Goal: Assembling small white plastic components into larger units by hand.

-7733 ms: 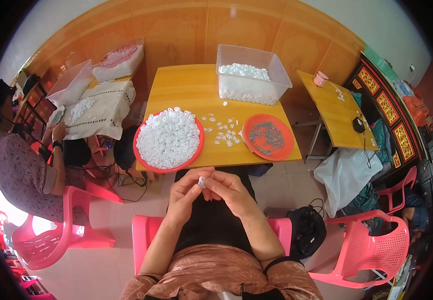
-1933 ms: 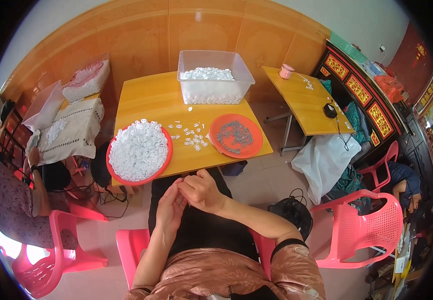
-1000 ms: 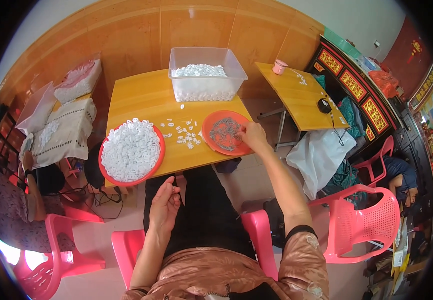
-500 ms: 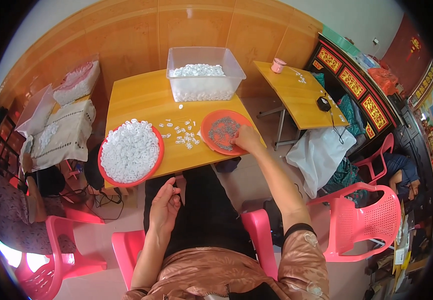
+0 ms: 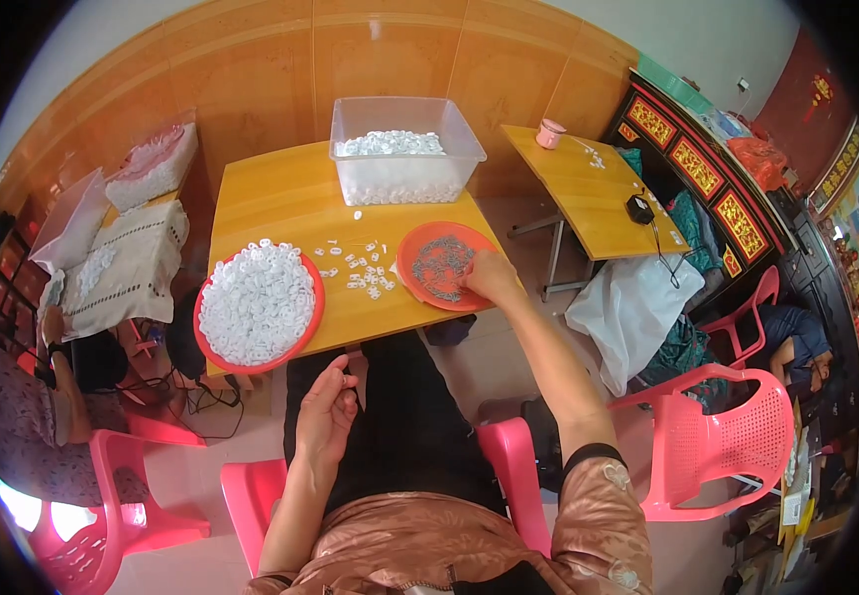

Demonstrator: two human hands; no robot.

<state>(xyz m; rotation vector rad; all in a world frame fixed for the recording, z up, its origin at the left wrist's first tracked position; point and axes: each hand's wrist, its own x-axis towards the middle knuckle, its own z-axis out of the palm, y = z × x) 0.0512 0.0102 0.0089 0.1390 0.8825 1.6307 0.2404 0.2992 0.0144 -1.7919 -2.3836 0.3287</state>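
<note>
My right hand [image 5: 492,279] reaches over the red plate [image 5: 473,238], its bent fingertips down at a spread of small grey metal pieces [image 5: 439,266]. What those fingertips pinch is hidden. Above my lap, just off the table's near edge, my left hand [image 5: 327,412] is closed with thumb and finger together; anything in it is too small to name. A round red tray [image 5: 318,315] at the table's near left is heaped with small white plastic pieces [image 5: 257,302] that have holes. Between tray and plate lie several loose white pieces [image 5: 370,278].
A clear plastic bin [image 5: 409,178] of white pieces stands at the back of the yellow table [image 5: 271,188]. Another table [image 5: 558,178] is on the right, near a pink chair [image 5: 717,436]. At the far left sits another person [image 5: 33,416] beside a cloth-covered table [image 5: 137,258].
</note>
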